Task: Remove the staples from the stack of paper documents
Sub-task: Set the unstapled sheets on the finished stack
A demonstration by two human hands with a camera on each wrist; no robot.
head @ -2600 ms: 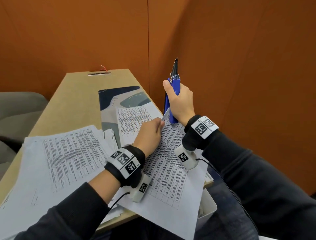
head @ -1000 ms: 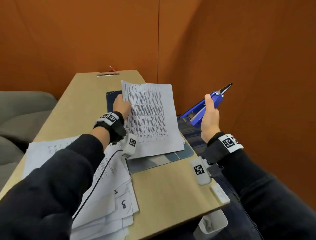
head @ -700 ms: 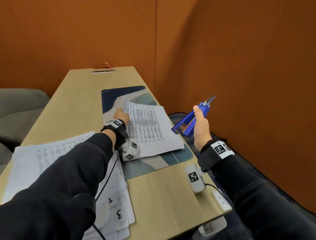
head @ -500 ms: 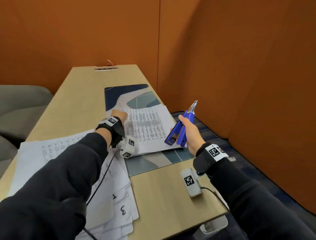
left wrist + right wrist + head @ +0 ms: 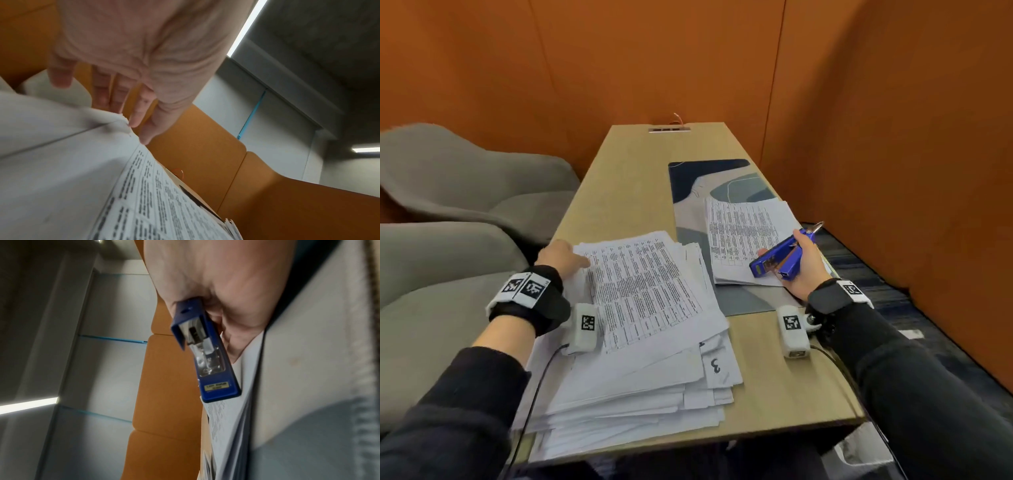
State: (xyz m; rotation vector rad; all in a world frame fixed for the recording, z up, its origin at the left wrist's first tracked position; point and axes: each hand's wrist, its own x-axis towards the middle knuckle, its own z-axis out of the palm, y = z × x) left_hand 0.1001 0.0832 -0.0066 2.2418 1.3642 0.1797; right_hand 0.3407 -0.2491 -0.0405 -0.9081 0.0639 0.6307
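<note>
A tall, untidy stack of printed documents [image 5: 643, 308] lies on the near left of the wooden table [image 5: 774, 387]. My left hand [image 5: 566, 255] lies at its far left corner, and in the left wrist view the straight fingers [image 5: 137, 113] touch the corner of the top sheets [image 5: 82, 170]. A smaller pile of printed sheets [image 5: 743, 236] lies on the desk mat [image 5: 705, 178]. My right hand [image 5: 804, 265] hovers over that pile's near right corner and grips a blue staple tool [image 5: 779, 262]. The tool [image 5: 205, 356] shows up close beside the pile's edge [image 5: 228, 418].
Two grey chairs [image 5: 448, 192] stand left of the table. Orange walls close in behind and on the right. A cable port [image 5: 669, 129] sits at the table's far end. A white bin [image 5: 859, 448] shows below the near right corner.
My left hand left the sheets on the mat and moved back left to the big stack's far corner. My right hand came down with the blue tool over the small pile.
</note>
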